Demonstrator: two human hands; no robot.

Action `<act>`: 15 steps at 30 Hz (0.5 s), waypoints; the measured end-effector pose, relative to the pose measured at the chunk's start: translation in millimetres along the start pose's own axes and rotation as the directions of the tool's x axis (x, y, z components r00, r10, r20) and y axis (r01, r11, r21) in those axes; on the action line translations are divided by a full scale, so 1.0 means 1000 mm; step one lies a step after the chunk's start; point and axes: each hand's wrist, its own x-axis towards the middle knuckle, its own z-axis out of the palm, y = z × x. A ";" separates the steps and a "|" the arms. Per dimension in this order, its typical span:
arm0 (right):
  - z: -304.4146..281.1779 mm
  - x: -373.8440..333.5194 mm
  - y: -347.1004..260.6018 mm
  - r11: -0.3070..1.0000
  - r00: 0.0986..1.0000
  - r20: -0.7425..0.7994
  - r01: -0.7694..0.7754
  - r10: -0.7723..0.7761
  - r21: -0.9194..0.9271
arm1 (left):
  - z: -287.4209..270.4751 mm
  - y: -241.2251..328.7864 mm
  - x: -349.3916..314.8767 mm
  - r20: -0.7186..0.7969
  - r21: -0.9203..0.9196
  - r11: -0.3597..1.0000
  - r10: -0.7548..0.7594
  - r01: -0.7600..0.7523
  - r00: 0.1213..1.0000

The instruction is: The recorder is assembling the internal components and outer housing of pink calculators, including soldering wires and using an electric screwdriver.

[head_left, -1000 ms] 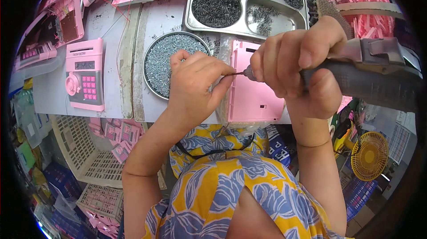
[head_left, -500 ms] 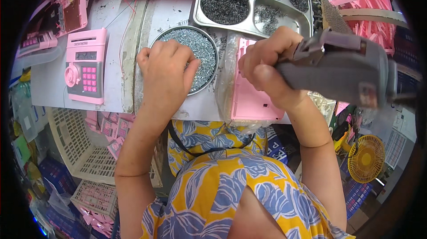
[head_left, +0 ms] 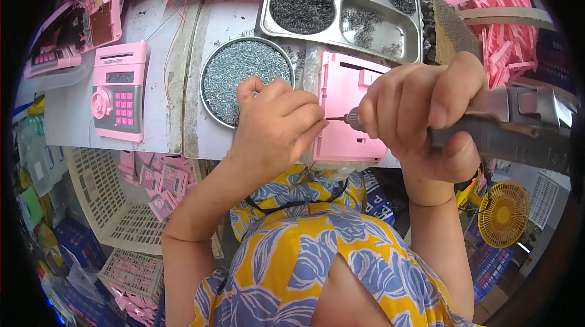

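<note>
My right hand [head_left: 420, 117] is wrapped round a grey electric screwdriver [head_left: 518, 135], held level with its thin bit [head_left: 335, 119] pointing left. My left hand [head_left: 274, 121] is closed in a pinch, fingertips right at the end of that bit. Whatever small thing the pinch holds is hidden by the fingers. Under the bit lies a flat pink plastic panel [head_left: 341, 144], resting on clear plastic wrap at the table's front edge. A round metal dish [head_left: 203, 77] full of small silvery screws [head_left: 244, 62] stands just behind my left hand.
A metal compartment tray [head_left: 317, 35] of dark springs stands at the back. At left lies a pink and grey keypad box [head_left: 119, 92]; open pink housings [head_left: 100, 16] with wires lie behind it. Pink parts pile up [head_left: 499, 28] at back right. Below are a crate [head_left: 109, 205] and yellow fan [head_left: 503, 214].
My left hand has left the screw dish and moved right to the bit's tip. My right hand has lowered and turned the screwdriver, so the bit now points left above the panel.
</note>
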 end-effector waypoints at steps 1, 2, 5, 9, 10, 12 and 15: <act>-0.001 -0.002 0.001 1.000 1.000 0.002 0.020 -0.020 0.009 | 0.001 0.002 -0.001 -0.001 -0.017 1.000 0.006 -0.006 1.000; -0.001 -0.005 0.001 0.999 0.999 0.003 0.039 -0.039 0.018 | 0.001 0.004 -0.001 0.001 -0.031 1.000 0.005 -0.005 1.000; 0.010 -0.008 -0.007 0.999 0.996 -0.074 -0.041 0.040 -0.009 | 0.003 0.006 -0.004 0.000 -0.064 0.998 -0.005 0.005 1.000; 0.007 -0.016 0.004 0.997 0.999 -0.025 0.044 -0.042 0.062 | -0.001 0.010 -0.009 0.014 0.020 0.999 0.032 -0.032 0.999; 0.010 -0.019 0.003 0.998 0.999 -0.039 0.031 -0.028 0.057 | -0.003 0.012 -0.010 0.027 0.069 0.996 0.047 -0.049 0.999; 0.014 -0.024 0.003 0.998 0.998 -0.057 0.008 -0.004 0.059 | -0.003 0.016 -0.013 0.038 0.073 0.997 0.028 -0.031 0.999; 0.018 -0.037 0.008 0.997 0.997 -0.076 -0.025 0.031 0.074 | -0.008 0.017 -0.012 0.103 0.001 1.000 0.028 -0.028 0.994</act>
